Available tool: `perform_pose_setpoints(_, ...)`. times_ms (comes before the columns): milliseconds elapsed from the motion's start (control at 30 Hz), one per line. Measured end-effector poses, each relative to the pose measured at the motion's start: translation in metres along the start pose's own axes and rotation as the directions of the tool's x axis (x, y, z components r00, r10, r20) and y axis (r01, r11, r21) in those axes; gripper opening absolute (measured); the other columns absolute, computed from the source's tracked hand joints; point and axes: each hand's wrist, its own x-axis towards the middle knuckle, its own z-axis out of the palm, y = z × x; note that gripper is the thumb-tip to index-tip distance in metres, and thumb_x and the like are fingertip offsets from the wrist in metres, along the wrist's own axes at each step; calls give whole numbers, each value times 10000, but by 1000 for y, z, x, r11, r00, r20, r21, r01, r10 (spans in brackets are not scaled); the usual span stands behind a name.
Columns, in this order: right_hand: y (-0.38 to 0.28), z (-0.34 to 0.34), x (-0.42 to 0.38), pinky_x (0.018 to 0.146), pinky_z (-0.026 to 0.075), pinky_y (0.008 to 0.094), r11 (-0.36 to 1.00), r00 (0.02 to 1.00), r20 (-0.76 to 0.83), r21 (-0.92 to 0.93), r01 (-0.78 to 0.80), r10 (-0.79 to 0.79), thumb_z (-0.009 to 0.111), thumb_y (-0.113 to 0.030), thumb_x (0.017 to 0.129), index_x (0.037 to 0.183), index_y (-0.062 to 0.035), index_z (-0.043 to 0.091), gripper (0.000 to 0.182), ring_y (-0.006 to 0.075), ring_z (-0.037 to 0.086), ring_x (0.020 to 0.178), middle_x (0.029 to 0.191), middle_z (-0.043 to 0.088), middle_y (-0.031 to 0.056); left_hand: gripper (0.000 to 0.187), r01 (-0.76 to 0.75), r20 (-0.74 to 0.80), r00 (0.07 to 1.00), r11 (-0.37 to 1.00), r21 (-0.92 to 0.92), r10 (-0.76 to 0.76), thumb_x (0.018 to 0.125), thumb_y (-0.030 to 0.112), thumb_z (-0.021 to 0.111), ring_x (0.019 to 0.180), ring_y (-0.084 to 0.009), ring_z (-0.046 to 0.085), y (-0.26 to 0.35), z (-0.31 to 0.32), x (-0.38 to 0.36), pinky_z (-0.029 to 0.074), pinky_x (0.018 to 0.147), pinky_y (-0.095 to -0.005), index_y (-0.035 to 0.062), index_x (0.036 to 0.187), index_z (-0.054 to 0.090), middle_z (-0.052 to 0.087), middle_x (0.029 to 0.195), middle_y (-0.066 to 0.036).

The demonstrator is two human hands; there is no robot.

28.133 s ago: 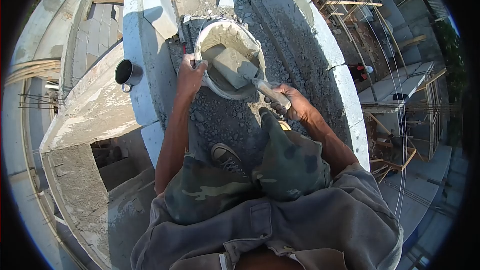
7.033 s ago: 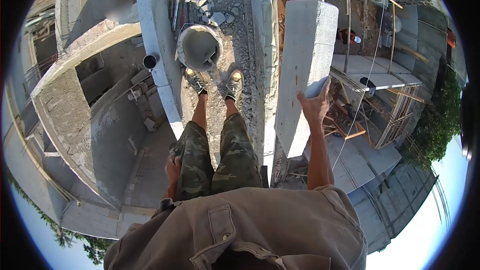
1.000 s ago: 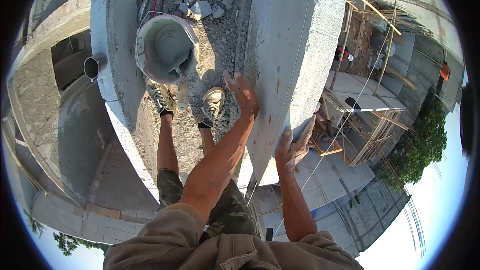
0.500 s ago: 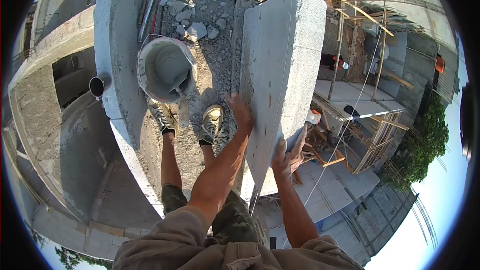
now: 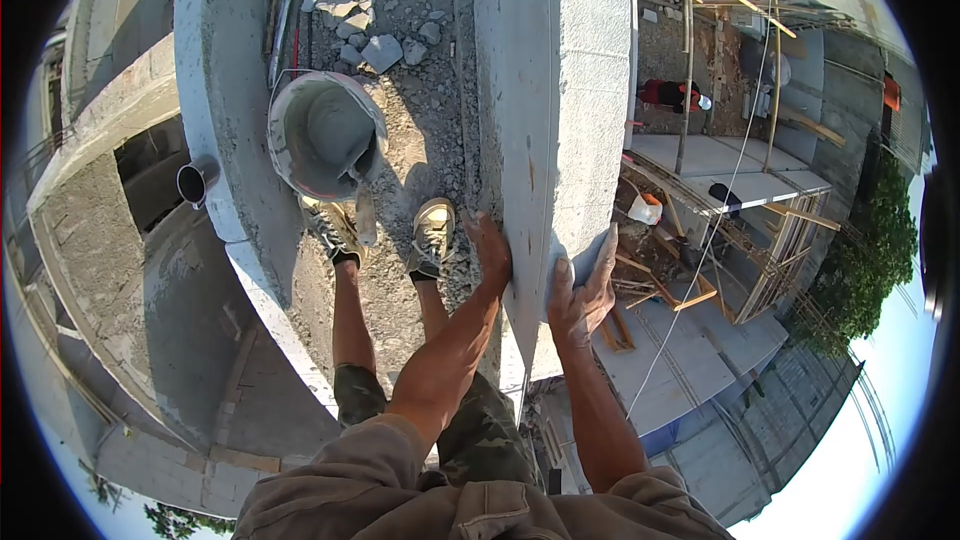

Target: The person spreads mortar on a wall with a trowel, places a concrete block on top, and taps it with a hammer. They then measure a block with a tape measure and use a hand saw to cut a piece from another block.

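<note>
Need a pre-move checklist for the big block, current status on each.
1. Left hand against block face: ok
2. Right hand at block's near edge, fingers along outer side: ok
3. Trowel out of both hands, handle jutting from bucket: ok
4. Large rubble chunks away from shoes: ok
5. Gap between bucket and left shoe: cannot tell
6. Mortar under block: cannot tell, hidden

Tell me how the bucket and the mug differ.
The bucket is far larger than the mug. The bucket stands on the floor, the mug on the wall. The bucket holds grey mix and a trowel; the mug's dark inside shows no clear contents. Both are round and open-topped.
</note>
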Motion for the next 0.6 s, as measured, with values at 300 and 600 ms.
perform_pose_setpoints(300,2,-2,-1,896,477,454,1000,999,15,6,-30,30,547,-462,895,1456,-16,267,770,454,557,1116,1299,495,308,825,-157,497,846,981,-119,195,921,536,463,1320,-333,373,202,-3,-55,321,1067,-426,-55,1442,219,362,1407,-254)
perform_pose_setpoints(600,6,-3,-5,869,493,488,989,986,75,-6,-149,149,661,-508,800,1485,-172,256,864,454,585,1064,1208,571,282,1064,-473,702,690,845,251,178,753,497,728,1304,-318,422,245,14,-52,330,1080,-366,-107,1440,184,354,1423,-304)
